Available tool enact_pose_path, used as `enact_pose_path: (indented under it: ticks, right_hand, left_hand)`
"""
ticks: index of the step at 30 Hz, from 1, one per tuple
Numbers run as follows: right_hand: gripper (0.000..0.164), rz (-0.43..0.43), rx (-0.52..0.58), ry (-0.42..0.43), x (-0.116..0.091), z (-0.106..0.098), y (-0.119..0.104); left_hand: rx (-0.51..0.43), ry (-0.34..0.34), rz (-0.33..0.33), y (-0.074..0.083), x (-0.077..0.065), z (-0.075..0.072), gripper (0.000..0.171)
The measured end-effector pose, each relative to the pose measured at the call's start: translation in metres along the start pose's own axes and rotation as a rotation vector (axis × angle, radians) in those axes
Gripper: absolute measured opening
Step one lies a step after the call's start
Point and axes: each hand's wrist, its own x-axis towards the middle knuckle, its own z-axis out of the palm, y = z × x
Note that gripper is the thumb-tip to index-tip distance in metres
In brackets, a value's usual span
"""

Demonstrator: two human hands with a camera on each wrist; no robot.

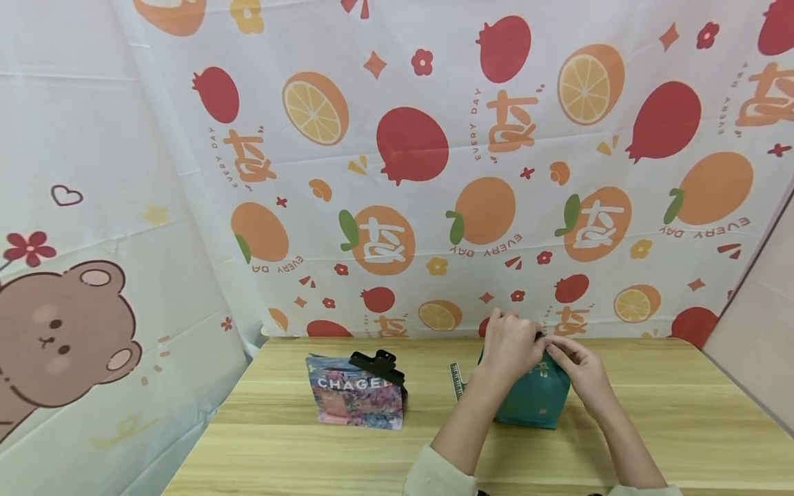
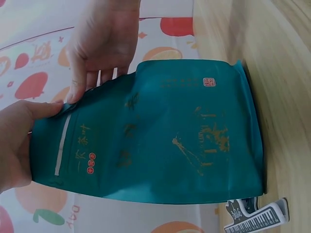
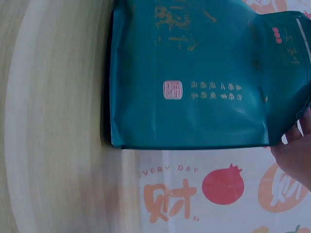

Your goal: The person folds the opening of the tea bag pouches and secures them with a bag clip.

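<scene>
A teal tea pouch point(image 1: 535, 398) with gold lettering stands on the table, its top narrowed between both hands. My left hand point(image 1: 511, 344) grips the pouch's upper end, thumb on the front face near a pale strip in the left wrist view. From the other side, my right hand point(image 1: 579, 368) pinches the top edge between thumb and fingers; in the left wrist view those fingers pass partly behind the pouch. Beside the pouch's base lies a clip point(image 2: 257, 218) with a piano-key pattern.
To the left on the wooden table point(image 1: 279, 448) stands a colourful CHAGEE pouch point(image 1: 358, 401) with a black clip point(image 1: 380, 366) on its top. A fruit-print cloth point(image 1: 409, 227) hangs right behind the table, and a bear-print sheet point(image 1: 155, 310) hangs at the left.
</scene>
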Motion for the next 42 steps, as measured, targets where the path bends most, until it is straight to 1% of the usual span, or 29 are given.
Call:
enact_pose_path:
  ticks: [4,7,10,13,21,26,31,33,37,40,42]
  right_hand:
    - [0.020,0.004,0.018,0.057,0.001,0.004,0.001]
    - [0.015,0.003,0.051,0.091,0.001,0.005,0.002]
    - [0.019,-0.009,0.096,0.107,0.001,0.006,0.003]
    - [0.021,-0.024,0.117,0.118,0.002,0.007,0.003]
    - [0.016,-0.021,0.093,0.161,0.002,0.010,0.005]
    - [0.017,-0.042,0.112,0.174,0.003,0.010,0.007]
    - [0.018,-0.059,0.143,0.189,0.003,0.009,0.010]
    - [0.017,-0.052,0.145,0.186,0.003,0.008,0.010]
    - [0.018,-0.011,0.126,0.162,0.000,0.006,0.007]
    - [0.018,0.033,0.092,0.103,-0.003,0.002,0.006]
    - [0.017,0.059,0.076,0.047,-0.004,-0.002,0.005]
  left_hand:
    - [-0.025,-0.019,0.023,-0.003,0.000,0.000,0.018]
    - [-0.022,-0.040,0.045,-0.004,0.000,-0.001,0.022]
    - [-0.030,-0.057,0.046,-0.004,0.000,-0.003,0.025]
    - [-0.025,-0.059,0.035,-0.003,0.000,-0.004,0.026]
    - [0.013,-0.032,-0.014,0.000,-0.001,-0.002,0.023]
    - [0.057,-0.032,-0.013,0.002,-0.001,0.000,0.025]
    - [0.018,-0.003,0.004,0.002,-0.003,0.001,0.026]
    - [0.004,0.001,0.015,0.001,-0.003,0.001,0.025]
    - [0.001,-0.028,0.029,0.001,-0.005,-0.001,0.018]
    - [0.001,-0.039,0.032,0.001,-0.006,-0.002,0.016]
    - [0.000,-0.034,0.032,0.001,-0.008,-0.002,0.016]
